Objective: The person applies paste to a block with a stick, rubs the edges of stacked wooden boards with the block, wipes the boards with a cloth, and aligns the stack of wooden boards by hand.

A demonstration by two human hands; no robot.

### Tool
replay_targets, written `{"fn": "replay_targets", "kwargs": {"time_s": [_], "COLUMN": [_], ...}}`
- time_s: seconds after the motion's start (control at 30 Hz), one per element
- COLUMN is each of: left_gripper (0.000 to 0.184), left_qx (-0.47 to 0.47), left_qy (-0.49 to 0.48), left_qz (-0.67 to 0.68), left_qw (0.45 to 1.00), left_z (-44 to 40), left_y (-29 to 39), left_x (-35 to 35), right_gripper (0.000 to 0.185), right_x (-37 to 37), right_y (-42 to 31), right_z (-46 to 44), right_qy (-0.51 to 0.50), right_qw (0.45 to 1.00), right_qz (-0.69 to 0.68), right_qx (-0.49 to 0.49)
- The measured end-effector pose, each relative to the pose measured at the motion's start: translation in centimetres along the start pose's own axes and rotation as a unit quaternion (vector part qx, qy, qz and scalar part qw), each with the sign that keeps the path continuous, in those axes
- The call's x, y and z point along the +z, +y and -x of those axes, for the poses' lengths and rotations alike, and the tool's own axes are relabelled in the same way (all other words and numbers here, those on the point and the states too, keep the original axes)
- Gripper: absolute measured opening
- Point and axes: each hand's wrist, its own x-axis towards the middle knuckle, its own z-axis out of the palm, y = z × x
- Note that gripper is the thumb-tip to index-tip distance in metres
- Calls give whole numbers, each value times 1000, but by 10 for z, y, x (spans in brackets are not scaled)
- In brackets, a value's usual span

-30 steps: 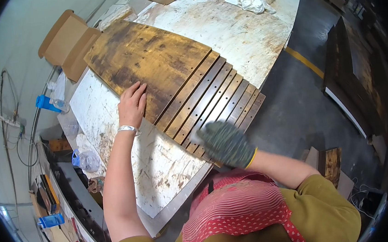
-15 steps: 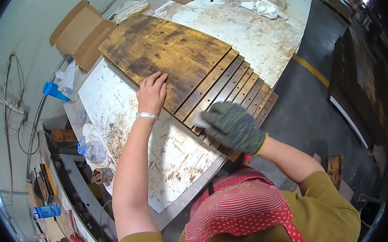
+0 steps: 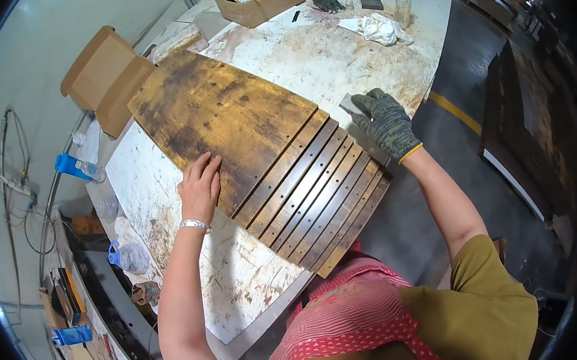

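Observation:
A stack of brown stained wooden boards (image 3: 221, 110) lies on the table, staggered so that the drilled ends (image 3: 317, 192) show as steps. My bare left hand (image 3: 200, 188) rests flat on the near edge of the top board, fingers stretched out. My right hand (image 3: 388, 124), in a dark grey knitted glove, is beyond the stack's right edge. Its fingers are closed on a flat pale grey pad (image 3: 350, 109), partly hidden by the glove; its exact kind is unclear.
The stained white table (image 3: 243, 287) carries an open cardboard box (image 3: 105, 79), a filled carton (image 3: 263, 4), a dark glove (image 3: 327, 2), a white cloth (image 3: 382, 30) and a glass jar (image 3: 403, 5). Bottles (image 3: 73, 166) stand at the left. Dark panels (image 3: 524, 132) are stacked at the right.
My right hand has moved with the pad from the near end of the stepped ends to their far right side. My left hand stays on the top board. The view has shifted slightly.

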Motion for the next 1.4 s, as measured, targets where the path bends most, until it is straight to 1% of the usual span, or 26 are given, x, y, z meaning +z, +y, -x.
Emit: {"fn": "replay_targets", "kwargs": {"time_s": [0.03, 0.1, 0.2, 0.27, 0.3, 0.33, 0.4, 0.5, 0.53, 0.57, 0.6, 0.63, 0.67, 0.77, 0.8, 0.83, 0.87, 0.93, 1.0, 1.07, 1.17, 1.23, 1.27, 1.33, 1.37, 1.4], "left_gripper": [32, 33, 33, 33, 33, 33, 33, 33, 33, 33, 33, 33, 33, 33, 33, 34, 34, 36, 37, 38, 40, 40, 40, 40, 40, 40], "left_qx": [-7, -20, -19, -19, -19, -16, -23, -14, -23, -5, 13, 3, -4, -4, 3, 7, 9, 6, 11, 11, 15, 13, 13, 9, 10, 14], "left_qy": [1, -8, -14, -13, -16, -17, -19, -16, -17, -4, 7, -9, -22, -21, -20, -23, -22, -45, -37, -28, -45, -46, -49, -48, -42, -38], "left_qz": [-14, -23, -26, -21, -15, -13, -10, -2, -6, -3, -1, -5, -9, -17, -25, -22, -22, -39, -36, -30, -31, -31, -31, -23, -22, -21], "left_qw": [1000, 1000, 999, 999, 1000, 1000, 1000, 1000, 1000, 1000, 1000, 1000, 1000, 1000, 999, 999, 999, 998, 999, 999, 998, 998, 998, 999, 999, 999], "left_z": [1, 3, 3, 1, 1, 2, 1, 0, 1, -1, 0, 2, 1, 1, 1, 1, 0, 0, 0, 2, 0, 0, 0, 1, 2, 2], "left_y": [1, 1, 0, -1, 0, 1, 2, 0, -3, -6, -9, -6, -3, -6, -6, -8, -8, -7, -9, -10, -8, -8, -8, -10, -9, -8], "left_x": [1, 1, 1, -1, -1, -1, -4, -5, -3, -1, 0, -3, -7, -5, -4, -2, -3, -6, -4, -4, -6, -7, -8, -7, -7, -6], "right_gripper": [36, 37, 32, 24, 21, 18, 20, 22, 23, 26, 27, 29, 27, 17, 19, 21, 28, 35, 39, 36, 35, 32, 32, 29, 29, 29], "right_x": [2, 2, 11, 29, 29, 28, 34, 28, 24, 14, 32, 35, 25, 29, 58, 54, 57, 51, 39, 37, 46, 51, 46, 29, 30, 33], "right_y": [1, -15, -40, -64, -91, -119, -152, -156, -142, -127, -102, -86, -95, -157, -169, -194, -207, -215, -208, -197, -209, -212, -207, -185, -182, -177], "right_z": [-2, -2, 4, 23, 33, 42, 64, 64, 54, 43, 40, 34, 34, 52, 70, 81, 90, 92, 74, 54, 46, 47, 42, 29, 27, 26], "right_qy": [0, 18, -16, 43, -66, -173, -137, -115, -19, -51, 8, 138, 30, -88, -53, -56, -124, -167, -126, -67, -108, -104, -105, -140, -143, -103], "right_qw": [1000, 998, 999, 971, 977, 963, 933, 932, 934, 952, 963, 927, 983, 961, 950, 946, 929, 911, 931, 946, 948, 931, 931, 968, 967, 969], "right_qz": [-2, -10, -26, 31, -57, -144, -121, -171, -140, -80, -63, 6, -69, -12, -132, -128, -116, -171, -146, -137, -104, -88, -87, -22, -19, -38], "right_qx": [-2, -53, -33, -232, -194, -150, -310, -299, -329, -291, -263, -347, -170, -260, -278, -291, -329, -337, -309, -287, -279, -338, -339, -208, -212, -223]}}
